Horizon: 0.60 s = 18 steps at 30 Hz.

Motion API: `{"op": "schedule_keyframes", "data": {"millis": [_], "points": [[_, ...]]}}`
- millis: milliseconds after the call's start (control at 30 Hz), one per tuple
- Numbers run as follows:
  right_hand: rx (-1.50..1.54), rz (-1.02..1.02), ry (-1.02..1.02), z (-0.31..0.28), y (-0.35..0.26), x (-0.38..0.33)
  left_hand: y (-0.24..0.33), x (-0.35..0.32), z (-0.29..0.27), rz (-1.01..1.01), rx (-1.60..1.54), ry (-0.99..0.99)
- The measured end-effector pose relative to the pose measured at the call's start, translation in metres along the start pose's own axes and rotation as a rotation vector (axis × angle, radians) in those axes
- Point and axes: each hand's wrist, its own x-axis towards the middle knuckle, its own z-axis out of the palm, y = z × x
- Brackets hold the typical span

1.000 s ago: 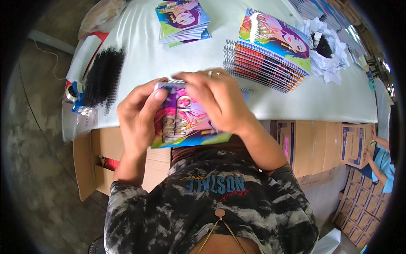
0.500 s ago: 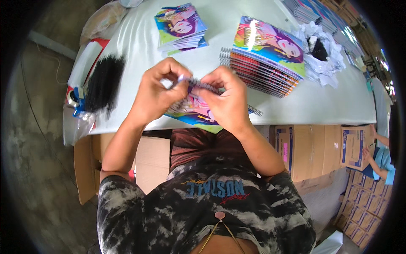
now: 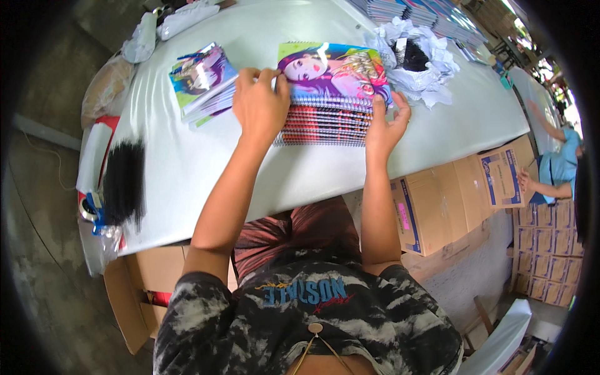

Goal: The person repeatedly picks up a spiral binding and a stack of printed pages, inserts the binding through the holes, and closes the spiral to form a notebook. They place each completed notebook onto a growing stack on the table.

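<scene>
A stack of spiral-bound notebooks (image 3: 331,106) with bright cartoon covers lies on the white table (image 3: 219,169). My left hand (image 3: 259,103) rests on the stack's left end, fingers curled over the top notebook's edge. My right hand (image 3: 387,125) presses against the stack's right end, fingers spread along the spirals. Both arms reach forward from the lower edge. A smaller pile of colourful covers (image 3: 203,81) lies to the left of my left hand.
Crumpled white paper with black strands (image 3: 415,59) sits right of the stack. A bundle of black strands (image 3: 124,181) lies at the table's left edge. More notebooks (image 3: 425,12) line the far side. Cardboard boxes (image 3: 437,200) stand under the table. Another person (image 3: 556,162) is at the right.
Earlier both hands held one notebook close to my body, working at its spiral edge. Now the notebook lies on top of the stack and both hands are stretched out at the stack's ends.
</scene>
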Motion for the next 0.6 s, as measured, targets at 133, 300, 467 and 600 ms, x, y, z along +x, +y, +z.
{"op": "schedule_keyframes", "data": {"millis": [133, 300, 467, 600], "points": [[0.535, 0.18, -0.106, 0.006, -0.003, 0.0, -0.001, -0.007, 0.002, -0.263, -0.405, -0.056], [0.162, -0.097, 0.013, -0.009, -0.007, -0.012, -0.085, 0.038, -0.006, 0.08, 0.047, 0.241], [0.203, -0.498, 0.047, -0.008, -0.037, -0.058, -0.176, 0.026, 0.009, -0.016, 0.343, -0.48], [0.482, -0.552, -0.332, 0.018, -0.058, -0.097, -0.184, 0.019, 0.015, -0.032, 0.337, -0.411]]}}
